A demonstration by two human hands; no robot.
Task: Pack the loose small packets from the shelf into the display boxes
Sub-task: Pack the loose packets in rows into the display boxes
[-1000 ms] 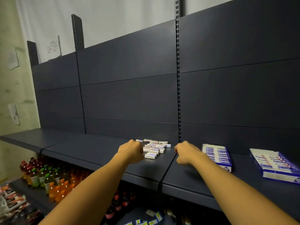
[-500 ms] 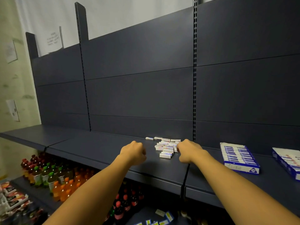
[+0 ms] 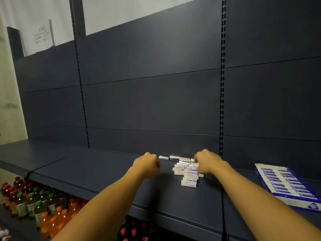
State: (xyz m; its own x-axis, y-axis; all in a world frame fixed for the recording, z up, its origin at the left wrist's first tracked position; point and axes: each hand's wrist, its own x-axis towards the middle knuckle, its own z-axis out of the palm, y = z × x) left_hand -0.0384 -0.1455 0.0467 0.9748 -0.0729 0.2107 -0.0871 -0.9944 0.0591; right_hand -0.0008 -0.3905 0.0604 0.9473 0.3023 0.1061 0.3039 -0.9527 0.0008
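Head view: a person reaches over a dark blue metal shelf (image 3: 107, 171) toward a heap of small white packets (image 3: 186, 173). The right hand (image 3: 207, 161), fingers curled, is at the heap's edge; whether it grips a packet cannot be told. The left hand (image 3: 147, 165), a bare fist, hovers just beside. Best gather several, aligned, then carry them right to the blue-and-white cardboard display box (image 3: 286, 186).

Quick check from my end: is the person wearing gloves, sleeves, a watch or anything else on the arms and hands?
Nothing worn that shows. The left hand and right hand are bare, with no gloves, and no rings can be made out. Both forearms are bare up to the bottom edge of the picture: no sleeves, watch, bands, cables or markings in view.
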